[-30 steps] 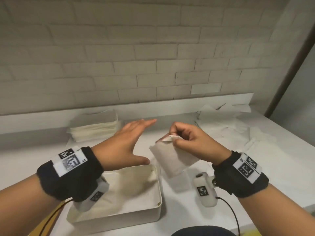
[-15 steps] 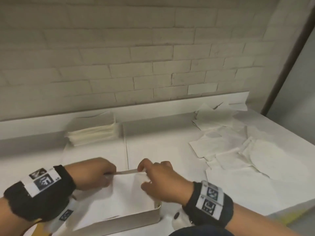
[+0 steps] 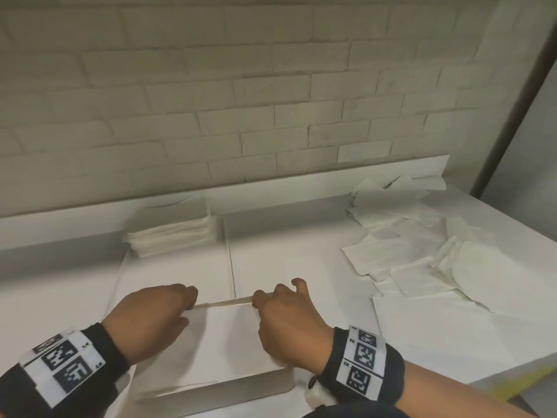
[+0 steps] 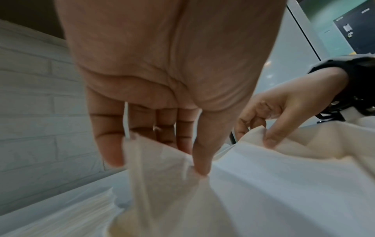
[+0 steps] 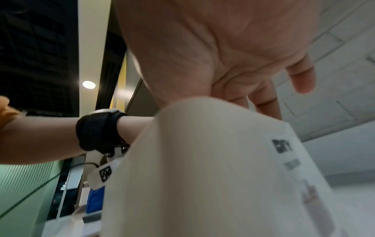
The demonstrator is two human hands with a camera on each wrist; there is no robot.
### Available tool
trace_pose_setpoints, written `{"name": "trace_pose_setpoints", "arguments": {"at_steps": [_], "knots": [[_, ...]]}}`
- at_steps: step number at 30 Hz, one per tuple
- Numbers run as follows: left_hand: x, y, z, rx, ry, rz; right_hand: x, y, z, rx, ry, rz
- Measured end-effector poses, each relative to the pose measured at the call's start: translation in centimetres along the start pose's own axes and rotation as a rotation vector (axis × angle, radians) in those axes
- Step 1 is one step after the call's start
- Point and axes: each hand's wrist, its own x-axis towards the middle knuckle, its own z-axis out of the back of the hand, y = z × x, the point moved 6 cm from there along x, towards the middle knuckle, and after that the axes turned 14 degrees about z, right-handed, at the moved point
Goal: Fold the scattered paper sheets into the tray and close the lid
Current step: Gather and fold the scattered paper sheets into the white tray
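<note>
Both hands are working one folded sheet (image 3: 223,336) down into the tray (image 3: 241,390), which is sitting at the near edge of the tabletop (image 3: 301,260). Left hand (image 3: 150,321) is pinching the sheet's far left corner, thumb on one face and fingers on the other, clearest in the left wrist view; right hand (image 3: 286,324) is pinching the far right corner between thumb and curled fingers, little finger sticking up free. Holding both far corners is likely keeping the far edge taut and square to the tray wall so the sheet is landing flat instead of buckling. The sheet is white, thin and limp, draping in soft folds under the left fingers, and covering most of the tray opening. Loose sheets (image 3: 422,248) are lying scattered well apart on the right of the tabletop, overlapping each other, so folding is probably far from finished. A neat stack (image 3: 171,233) is sitting at the far left, against the raised ledge. Can't pick out any lid.
</note>
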Motion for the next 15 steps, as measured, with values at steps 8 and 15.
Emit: {"name": "trace_pose_setpoints", "arguments": {"at_steps": [8, 15], "knots": [[0.1, -0.3, -1.7, 0.032, 0.013, -0.03, 0.9, 0.2, -0.7, -0.148, 0.036, 0.006], [-0.7, -0.1, -5.5, 0.13, 0.175, -0.087, 0.9, 0.7, -1.3, -0.225, 0.248, 0.057]]}}
